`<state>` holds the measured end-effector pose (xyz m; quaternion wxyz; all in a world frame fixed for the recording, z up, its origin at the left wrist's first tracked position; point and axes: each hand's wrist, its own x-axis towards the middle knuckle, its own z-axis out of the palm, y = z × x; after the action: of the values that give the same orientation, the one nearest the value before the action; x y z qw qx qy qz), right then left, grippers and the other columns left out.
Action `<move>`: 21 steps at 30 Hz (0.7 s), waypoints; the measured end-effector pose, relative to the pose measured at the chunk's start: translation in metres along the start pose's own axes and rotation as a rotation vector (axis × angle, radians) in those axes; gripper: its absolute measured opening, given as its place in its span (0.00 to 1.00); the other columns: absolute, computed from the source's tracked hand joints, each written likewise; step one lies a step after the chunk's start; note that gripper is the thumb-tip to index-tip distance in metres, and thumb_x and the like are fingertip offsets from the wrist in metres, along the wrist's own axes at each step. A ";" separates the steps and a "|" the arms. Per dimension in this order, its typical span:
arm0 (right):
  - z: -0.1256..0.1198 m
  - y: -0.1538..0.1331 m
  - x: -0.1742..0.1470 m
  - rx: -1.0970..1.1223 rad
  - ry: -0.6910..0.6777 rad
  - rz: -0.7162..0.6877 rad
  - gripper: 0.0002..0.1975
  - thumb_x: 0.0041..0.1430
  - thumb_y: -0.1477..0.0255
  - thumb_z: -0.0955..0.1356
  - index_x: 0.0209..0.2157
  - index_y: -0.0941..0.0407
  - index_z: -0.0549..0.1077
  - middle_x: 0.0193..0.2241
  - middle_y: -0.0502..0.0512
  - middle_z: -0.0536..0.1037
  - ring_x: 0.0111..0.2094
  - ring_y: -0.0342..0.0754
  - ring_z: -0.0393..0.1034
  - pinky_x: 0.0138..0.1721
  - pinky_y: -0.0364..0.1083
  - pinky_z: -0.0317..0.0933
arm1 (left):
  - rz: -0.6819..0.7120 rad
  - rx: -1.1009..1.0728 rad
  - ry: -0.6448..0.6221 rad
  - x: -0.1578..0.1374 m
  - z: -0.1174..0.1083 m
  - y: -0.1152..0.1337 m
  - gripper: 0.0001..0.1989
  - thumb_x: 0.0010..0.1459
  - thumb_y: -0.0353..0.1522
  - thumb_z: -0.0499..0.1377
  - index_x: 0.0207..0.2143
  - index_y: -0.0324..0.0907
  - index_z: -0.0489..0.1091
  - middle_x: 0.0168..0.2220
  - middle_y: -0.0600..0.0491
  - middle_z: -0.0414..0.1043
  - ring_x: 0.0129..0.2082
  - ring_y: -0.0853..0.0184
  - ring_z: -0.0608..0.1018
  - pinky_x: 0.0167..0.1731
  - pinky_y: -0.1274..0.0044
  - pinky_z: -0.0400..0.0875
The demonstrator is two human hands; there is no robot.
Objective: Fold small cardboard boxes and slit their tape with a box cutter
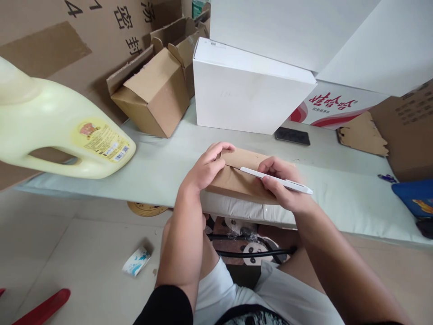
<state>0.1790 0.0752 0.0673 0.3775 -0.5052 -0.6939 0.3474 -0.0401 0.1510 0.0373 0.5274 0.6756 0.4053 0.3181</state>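
A small brown cardboard box (243, 183) lies flat near the front edge of the padded surface. My left hand (207, 167) grips its left end, with the fingers bent over the top and the thumb by the seam. In my right hand (282, 183) is a slim white box cutter (289, 184), pinched between thumb and fingers. Its tip points left and meets the long seam on the box's top, where a dark gap shows. The right side of the box is partly hidden under my right hand.
Behind the box stand a white carton (250, 95) and open cardboard boxes (154, 92). A black phone (292, 136) lies at the back. A yellow jug (67, 126) is at left, a blue pouch (414, 196) at right, and a paper cup (136, 261) on the floor.
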 end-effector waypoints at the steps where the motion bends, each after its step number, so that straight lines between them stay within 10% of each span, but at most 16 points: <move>1: 0.000 0.000 0.000 -0.008 0.001 0.000 0.08 0.63 0.64 0.66 0.33 0.53 0.67 0.20 0.47 0.68 0.21 0.42 0.58 0.23 0.44 0.50 | 0.001 0.002 0.001 0.000 0.000 0.000 0.21 0.53 0.30 0.50 0.50 0.45 0.69 0.55 0.51 0.70 0.55 0.57 0.71 0.60 0.64 0.64; 21: 0.005 -0.001 0.006 -0.144 0.043 -0.078 0.06 0.62 0.68 0.67 0.31 0.55 0.69 0.20 0.45 0.68 0.20 0.39 0.55 0.22 0.42 0.49 | 0.001 0.003 0.031 0.000 0.002 0.000 0.21 0.52 0.30 0.50 0.49 0.44 0.70 0.55 0.50 0.70 0.57 0.57 0.71 0.60 0.67 0.64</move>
<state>0.1730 0.0798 0.0671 0.3681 -0.5110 -0.7280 0.2709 -0.0383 0.1503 0.0373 0.5200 0.6716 0.4134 0.3283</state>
